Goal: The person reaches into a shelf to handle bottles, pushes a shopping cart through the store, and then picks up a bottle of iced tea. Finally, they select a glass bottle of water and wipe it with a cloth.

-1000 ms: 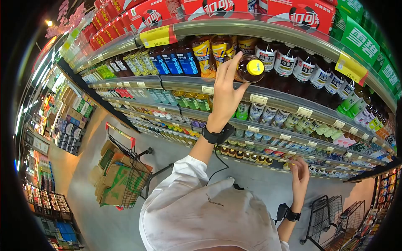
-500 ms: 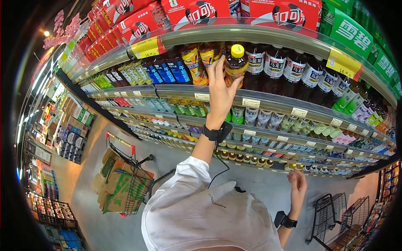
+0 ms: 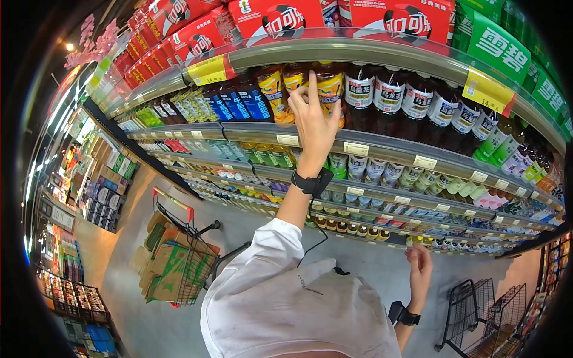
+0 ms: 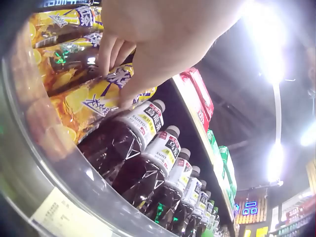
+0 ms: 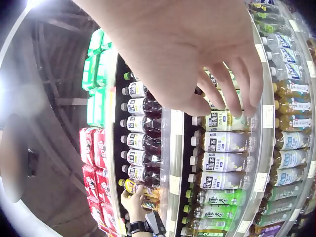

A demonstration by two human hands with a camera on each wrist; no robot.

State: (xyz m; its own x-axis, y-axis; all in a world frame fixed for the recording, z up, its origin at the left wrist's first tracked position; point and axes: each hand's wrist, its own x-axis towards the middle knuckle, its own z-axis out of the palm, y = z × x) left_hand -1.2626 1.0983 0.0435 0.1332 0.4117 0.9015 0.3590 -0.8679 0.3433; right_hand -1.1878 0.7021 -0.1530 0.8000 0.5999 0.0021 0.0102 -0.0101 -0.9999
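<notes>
While left hand point(image 3: 315, 125) pinches yellow-labelled bottle point(image 3: 330, 89) of brown drink, right hand point(image 3: 420, 267) hangs loosely curled.

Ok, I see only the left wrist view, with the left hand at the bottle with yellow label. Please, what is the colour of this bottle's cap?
Observer: The right wrist view shows a yellow cap on the bottle at the left hand.

Operator: Thank you. And where is the right hand, does it hold something?

Observer: The head view shows the right hand lower and off to the right, in front of the lower shelves. I see nothing in it.

Operator: Understood. Is there some cart on the left side?

Observer: Yes, a shopping cart stands on the floor to the person's left, with cardboard in it.
</notes>
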